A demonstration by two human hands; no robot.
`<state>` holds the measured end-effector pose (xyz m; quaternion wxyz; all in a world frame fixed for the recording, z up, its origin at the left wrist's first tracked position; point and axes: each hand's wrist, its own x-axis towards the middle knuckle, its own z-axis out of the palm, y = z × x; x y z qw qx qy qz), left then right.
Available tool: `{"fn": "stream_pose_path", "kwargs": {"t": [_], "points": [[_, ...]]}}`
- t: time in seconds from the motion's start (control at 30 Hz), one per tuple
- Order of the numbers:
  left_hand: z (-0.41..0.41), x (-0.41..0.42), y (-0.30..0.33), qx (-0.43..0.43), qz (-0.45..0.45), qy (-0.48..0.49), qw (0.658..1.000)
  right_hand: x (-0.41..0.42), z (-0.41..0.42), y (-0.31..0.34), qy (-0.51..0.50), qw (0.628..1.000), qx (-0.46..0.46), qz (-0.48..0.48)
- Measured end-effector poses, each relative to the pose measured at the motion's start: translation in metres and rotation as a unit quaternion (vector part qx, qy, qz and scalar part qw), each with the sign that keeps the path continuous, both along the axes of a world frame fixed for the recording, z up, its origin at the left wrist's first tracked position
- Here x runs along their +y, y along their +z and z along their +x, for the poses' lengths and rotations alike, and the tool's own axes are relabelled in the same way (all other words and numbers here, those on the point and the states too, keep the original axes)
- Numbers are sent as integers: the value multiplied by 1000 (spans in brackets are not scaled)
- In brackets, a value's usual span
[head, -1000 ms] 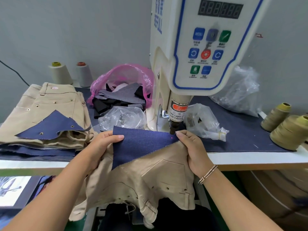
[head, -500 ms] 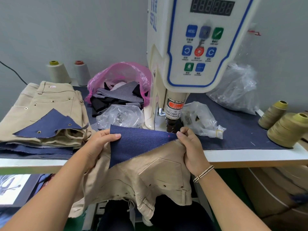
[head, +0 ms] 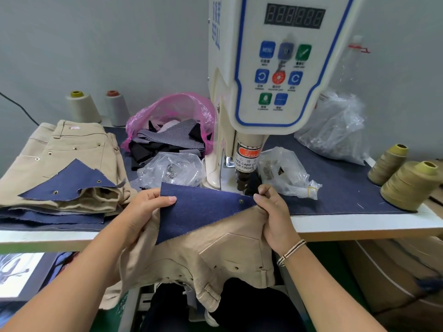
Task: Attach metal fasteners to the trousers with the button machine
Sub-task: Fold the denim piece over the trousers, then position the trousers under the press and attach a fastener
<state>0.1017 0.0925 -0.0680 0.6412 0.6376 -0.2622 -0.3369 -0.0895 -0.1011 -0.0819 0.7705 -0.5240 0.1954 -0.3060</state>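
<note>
Hands (head: 141,207) (head: 275,216) pinch trousers (head: 215,255) beside machine (head: 263,92), bags (head: 172,168) behind.

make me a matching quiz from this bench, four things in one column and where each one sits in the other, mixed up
Things:
1. pink bag
2. olive thread cones
3. blue denim scrap
4. folded khaki trousers

Places:
A. far right of the table
B. held between left hand and right hand
C. stacked at the table's left
D. behind, just left of the button machine

Pairs: 1-D, 2-A, 3-B, 4-C
</note>
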Motion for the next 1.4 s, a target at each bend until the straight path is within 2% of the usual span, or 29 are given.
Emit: {"fn": "stream_pose_path", "kwargs": {"t": [0.07,0.13,0.23,0.37,0.43,0.5,0.53,0.6,0.67,0.8,0.87,1.03,1.17,1.4], "points": [[-9,-6,-2,-60,-1,2,998,2,-4,0,-1,1000,-5,-7],[-16,-14,-8,-159,29,40,986,3,-10,1,-10,999,15,-43],[-23,-26,-14,-318,91,106,938,-4,-21,3,-47,985,86,-141],[-25,-39,-16,-369,131,101,915,-27,-33,20,-136,953,143,-231],[-21,-39,-17,-370,146,92,913,-48,-35,34,-211,899,210,-320],[-19,-36,-17,-359,142,82,919,-70,-29,48,-211,832,320,-400],[-18,-35,-17,-355,139,79,921,-78,-23,53,-183,787,394,-438],[-19,-35,-17,-360,139,81,919,-87,-7,60,-115,668,521,-519],[-20,-36,-17,-367,143,86,915,-90,9,65,-74,585,571,-571],[-21,-37,-16,-386,151,94,905,-93,32,70,-31,511,636,-578],[-22,-38,-15,-395,156,94,900,-93,40,69,-10,488,666,-564],[-21,-39,-15,-396,165,91,899,-94,54,71,12,479,699,-531],[-22,-38,-14,-398,164,90,898,-94,54,64,4,451,681,-577],[-22,-39,-13,-389,157,92,903,-90,46,64,3,443,681,-583]]}}
